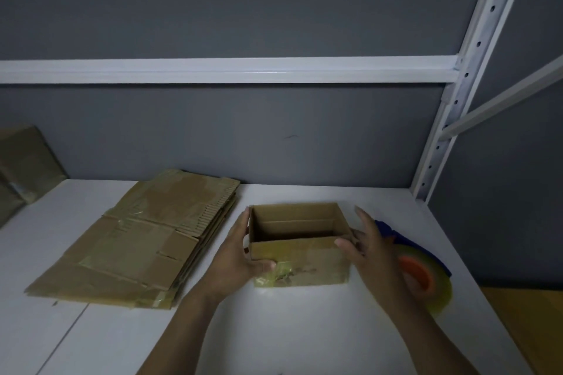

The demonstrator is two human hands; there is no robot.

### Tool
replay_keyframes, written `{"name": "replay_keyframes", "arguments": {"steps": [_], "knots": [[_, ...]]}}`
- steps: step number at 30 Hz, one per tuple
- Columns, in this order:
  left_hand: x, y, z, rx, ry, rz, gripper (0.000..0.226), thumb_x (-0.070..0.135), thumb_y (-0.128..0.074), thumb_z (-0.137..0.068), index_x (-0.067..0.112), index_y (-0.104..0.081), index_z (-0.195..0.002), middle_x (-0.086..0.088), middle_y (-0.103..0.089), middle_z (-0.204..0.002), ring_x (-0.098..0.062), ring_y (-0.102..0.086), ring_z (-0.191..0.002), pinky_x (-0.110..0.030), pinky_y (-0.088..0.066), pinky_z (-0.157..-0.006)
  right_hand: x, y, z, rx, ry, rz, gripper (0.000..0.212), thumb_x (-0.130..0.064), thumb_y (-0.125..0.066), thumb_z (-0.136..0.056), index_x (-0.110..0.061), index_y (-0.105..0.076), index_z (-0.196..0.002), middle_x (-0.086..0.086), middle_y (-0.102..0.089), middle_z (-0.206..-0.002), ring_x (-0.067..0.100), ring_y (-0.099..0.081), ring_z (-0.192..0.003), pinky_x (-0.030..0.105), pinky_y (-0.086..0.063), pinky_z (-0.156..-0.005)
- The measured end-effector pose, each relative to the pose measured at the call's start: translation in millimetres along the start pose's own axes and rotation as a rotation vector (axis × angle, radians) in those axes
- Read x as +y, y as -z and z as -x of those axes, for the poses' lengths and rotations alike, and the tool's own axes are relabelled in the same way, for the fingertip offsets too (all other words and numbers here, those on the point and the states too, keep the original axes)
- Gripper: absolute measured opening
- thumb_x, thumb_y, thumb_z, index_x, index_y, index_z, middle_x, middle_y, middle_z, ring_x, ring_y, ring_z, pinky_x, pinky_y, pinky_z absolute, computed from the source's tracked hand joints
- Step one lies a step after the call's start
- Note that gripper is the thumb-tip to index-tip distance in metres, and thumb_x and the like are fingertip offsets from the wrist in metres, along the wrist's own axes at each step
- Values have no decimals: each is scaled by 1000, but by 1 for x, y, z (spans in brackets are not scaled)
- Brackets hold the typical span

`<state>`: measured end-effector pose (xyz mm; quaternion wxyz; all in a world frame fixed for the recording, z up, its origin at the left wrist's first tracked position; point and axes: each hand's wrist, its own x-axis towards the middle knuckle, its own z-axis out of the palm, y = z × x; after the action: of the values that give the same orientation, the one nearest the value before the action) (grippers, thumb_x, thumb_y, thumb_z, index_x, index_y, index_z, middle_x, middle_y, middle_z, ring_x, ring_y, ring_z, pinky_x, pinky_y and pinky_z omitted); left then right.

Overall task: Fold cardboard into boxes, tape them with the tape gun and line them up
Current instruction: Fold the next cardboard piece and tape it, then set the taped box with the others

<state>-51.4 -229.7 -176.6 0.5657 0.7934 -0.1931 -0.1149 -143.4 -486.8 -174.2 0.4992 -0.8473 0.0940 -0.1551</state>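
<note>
The box (300, 253) is brown corrugated cardboard, matt and slightly rough, with a patch of glossy, wrinkled clear tape low on its near wall. The stack of flattened cardboard (137, 237) is the same dull brown board, its fluted edges showing, streaked with shiny strips of tape. The desk (304, 329) has a smooth white top with a faint sheen. The tape gun (408, 239) looks like blue plastic. Its tape roll (441, 286) is glossy and translucent round an orange core. The upright (475, 64) and beam (228, 70) look like white painted metal, and the wall panel (213, 9) is matt grey.
</note>
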Motion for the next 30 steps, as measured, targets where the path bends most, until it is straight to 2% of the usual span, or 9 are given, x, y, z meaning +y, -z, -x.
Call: {"name": "replay_keyframes", "arguments": {"steps": [5, 7, 11, 13, 16, 19, 23, 26, 30], "knots": [[1, -16, 9, 101, 38, 66, 108, 9, -88, -66, 35, -26, -151, 7, -45, -142, -13, -53, -122, -15, -53, -79, 9, -9, 6, -6, 26, -124, 37, -32, -64, -90, -23, -56, -125, -11, -68, -111, 7, -65, -99, 19, -56, -73], [4, -22, 13, 135, 36, 68, 103, 6, -86, -67, 31, -30, -150, 9, -47, -140, -10, -50, -124, -9, -50, -81, 7, -10, 6, 16, 48, -157, 43, -45, -63, -85, -20, -61, -119, -10, -70, -103, 7, -67, -93, 20, -55, -70], [13, -26, 20, 249, -10, 9, 89, 16, -88, -66, 33, -44, -142, 5, -53, -133, -10, -53, -123, -30, -51, -98, -7, -7, 6, 106, 93, -173, 52, -63, -52, -74, -18, -65, -98, -10, -70, -82, 5, -67, -75, 17, -51, -59], [23, -25, 24, 333, -22, 34, 78, 11, -86, -68, 26, -51, -137, 4, -60, -127, -9, -57, -118, -28, -52, -96, -17, -3, 4, 109, 110, -157, 41, -55, -57, -80, -20, -65, -99, -10, -70, -86, 4, -67, -77, 16, -51, -60], [42, -16, 33, 433, -37, 69, 67, 11, -83, -72, 19, -55, -133, 7, -64, -121, -4, -60, -110, -12, -52, -79, -38, -2, 3, 91, 109, -191, 18, -27, -65, -88, -17, -65, -104, -9, -71, -93, 1, -66, -82, 12, -49, -61], [51, 3, 45, 438, -72, 59, 60, 17, -81, -76, 21, -56, -131, 9, -68, -113, -2, -64, -101, -8, -51, -69, -67, -14, 9, 108, 137, -196, 33, -36, -63, -82, -18, -65, -109, -9, -72, -97, 3, -67, -87, 12, -50, -62], [56, 47, 66, 458, -102, 50, 65, 14, -79, -78, 26, -50, -135, 18, -65, -106, 5, -62, -93, -7, -49, -66, -106, -48, 20, 144, 162, -140, 25, -30, -64, -87, -27, -63, -112, -17, -69, -97, -4, -63, -87, 8, -49, -62], [50, 96, 83, 465, -112, -29, 68, 20, -78, -80, 21, -47, -140, 11, -64, -115, 3, -61, -94, -4, -47, -65, -137, -88, 29, 161, 172, -203, 26, -25, -65, -85, -28, -66, -111, -18, -70, -96, -3, -65, -88, 22, -54, -73], [34, 178, 111, 451, -107, -69, 72, 22, -77, -81, 23, -43, -144, 9, -60, -126, -9, -58, -108, -6, -46, -71, -181, -158, 37, 180, 160, -258, 31, -40, -64, -75, -29, -69, -104, -13, -72, -93, 7, -68, -88, 40, -57, -78]]}}
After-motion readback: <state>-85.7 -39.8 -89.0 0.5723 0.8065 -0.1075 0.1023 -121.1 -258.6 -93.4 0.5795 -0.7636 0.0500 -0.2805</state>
